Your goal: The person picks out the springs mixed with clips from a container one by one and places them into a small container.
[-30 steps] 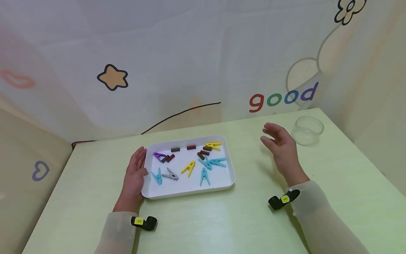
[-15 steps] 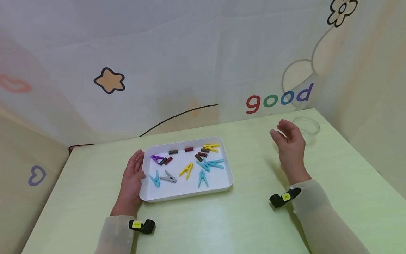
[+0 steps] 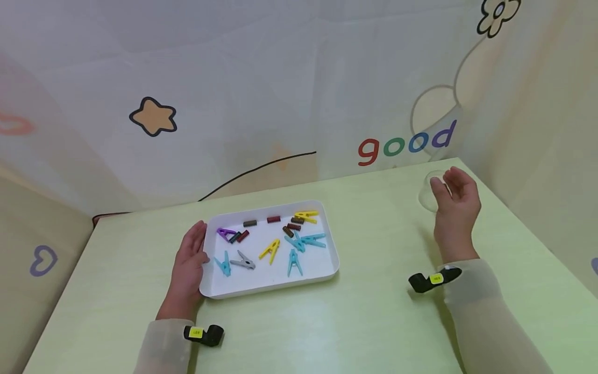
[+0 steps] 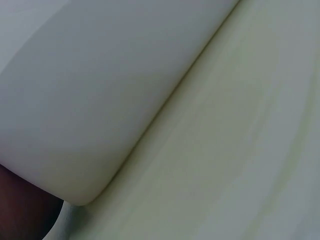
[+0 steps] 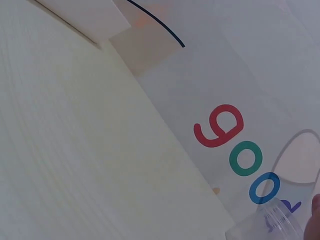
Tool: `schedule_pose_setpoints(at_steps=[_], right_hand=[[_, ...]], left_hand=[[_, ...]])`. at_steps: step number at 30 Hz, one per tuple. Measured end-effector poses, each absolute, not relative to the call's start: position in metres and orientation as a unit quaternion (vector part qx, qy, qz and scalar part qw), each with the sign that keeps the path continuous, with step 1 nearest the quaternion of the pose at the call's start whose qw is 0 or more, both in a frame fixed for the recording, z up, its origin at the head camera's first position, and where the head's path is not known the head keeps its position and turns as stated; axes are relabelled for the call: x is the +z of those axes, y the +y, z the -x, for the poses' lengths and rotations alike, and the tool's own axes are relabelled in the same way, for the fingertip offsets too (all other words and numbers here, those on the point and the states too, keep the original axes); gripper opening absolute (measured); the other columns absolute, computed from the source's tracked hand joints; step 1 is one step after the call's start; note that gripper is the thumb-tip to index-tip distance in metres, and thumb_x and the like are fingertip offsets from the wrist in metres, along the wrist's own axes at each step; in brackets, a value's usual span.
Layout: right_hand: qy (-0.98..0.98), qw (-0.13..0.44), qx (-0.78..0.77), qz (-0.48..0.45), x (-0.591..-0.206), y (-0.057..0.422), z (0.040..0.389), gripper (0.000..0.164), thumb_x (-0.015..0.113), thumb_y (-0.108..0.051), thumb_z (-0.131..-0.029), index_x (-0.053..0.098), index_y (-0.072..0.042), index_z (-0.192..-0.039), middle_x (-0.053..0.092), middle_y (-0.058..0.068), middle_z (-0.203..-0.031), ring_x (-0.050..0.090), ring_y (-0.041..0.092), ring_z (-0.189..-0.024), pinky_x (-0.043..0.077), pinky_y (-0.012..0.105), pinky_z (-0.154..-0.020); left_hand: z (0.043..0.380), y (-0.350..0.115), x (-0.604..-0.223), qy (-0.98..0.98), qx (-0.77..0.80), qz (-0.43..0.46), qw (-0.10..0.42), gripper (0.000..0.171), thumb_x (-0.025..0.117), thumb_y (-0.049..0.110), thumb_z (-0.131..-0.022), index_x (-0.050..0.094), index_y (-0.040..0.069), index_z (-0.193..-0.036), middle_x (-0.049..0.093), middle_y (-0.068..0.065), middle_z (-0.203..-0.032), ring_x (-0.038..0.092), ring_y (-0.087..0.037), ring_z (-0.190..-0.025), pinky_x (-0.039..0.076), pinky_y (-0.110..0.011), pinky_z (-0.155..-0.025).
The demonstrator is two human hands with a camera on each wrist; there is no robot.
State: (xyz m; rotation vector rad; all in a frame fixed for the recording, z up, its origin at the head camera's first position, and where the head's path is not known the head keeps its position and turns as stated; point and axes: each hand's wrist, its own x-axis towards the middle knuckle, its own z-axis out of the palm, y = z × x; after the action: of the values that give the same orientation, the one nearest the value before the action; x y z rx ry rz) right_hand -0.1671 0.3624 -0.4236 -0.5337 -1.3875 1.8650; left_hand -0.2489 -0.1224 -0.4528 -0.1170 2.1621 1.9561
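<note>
A white tray (image 3: 271, 283) with several plastic clothespins and small coil springs stands on the table. My left hand (image 3: 186, 265) holds its left end, thumb over the rim, fingers along the outer wall. In the tray lie a purple clothespin (image 3: 225, 233), a grey clothespin (image 3: 244, 261), a yellow clothespin (image 3: 270, 251) and a light blue clothespin (image 3: 294, 262). At the far right, my right hand (image 3: 457, 218) is spread at a clear round container (image 3: 427, 195), partly hiding it. The right wrist view shows the container (image 5: 262, 225) beside a fingertip; I cannot tell whether they touch.
The light green table (image 3: 374, 311) ends at a printed cloth backdrop (image 3: 252, 78) behind and a cloth (image 3: 560, 156) on the right. The clear container stands near the table's back right corner.
My right hand has moved right and away from me, from left of the clear container to in front of it. My left hand stays at the tray; the head view shifts slightly.
</note>
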Motion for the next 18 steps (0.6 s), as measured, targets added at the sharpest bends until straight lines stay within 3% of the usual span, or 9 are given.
schedule_pose_setpoints(at_steps=[11, 18], right_hand=[[-0.525, 0.361, 0.728, 0.255, -0.42, 0.386, 0.161, 0.058, 0.08, -0.02, -0.078, 0.053, -0.018, -0.13, 0.052, -0.003, -0.129, 0.045, 0.013, -0.129, 0.038, 0.018, -0.109], [-0.552, 0.345, 0.702, 0.289, -0.43, 0.396, 0.159, 0.06, 0.079, -0.024, -0.08, 0.051, -0.021, -0.133, 0.049, -0.005, -0.134, 0.04, 0.01, -0.133, 0.025, 0.019, -0.117]], left_hand=[[0.25, -0.122, -0.452, 0.741, 0.662, 0.037, 0.107, 0.077, 0.033, -0.01, -0.09, 0.023, 0.034, -0.153, 0.017, 0.014, -0.162, 0.012, -0.011, -0.151, 0.021, -0.032, -0.12], [0.249, -0.123, -0.454, 0.739, 0.662, 0.05, 0.117, 0.076, 0.033, -0.008, -0.092, 0.023, 0.035, -0.153, 0.017, 0.015, -0.162, 0.012, -0.011, -0.151, 0.023, -0.033, -0.119]])
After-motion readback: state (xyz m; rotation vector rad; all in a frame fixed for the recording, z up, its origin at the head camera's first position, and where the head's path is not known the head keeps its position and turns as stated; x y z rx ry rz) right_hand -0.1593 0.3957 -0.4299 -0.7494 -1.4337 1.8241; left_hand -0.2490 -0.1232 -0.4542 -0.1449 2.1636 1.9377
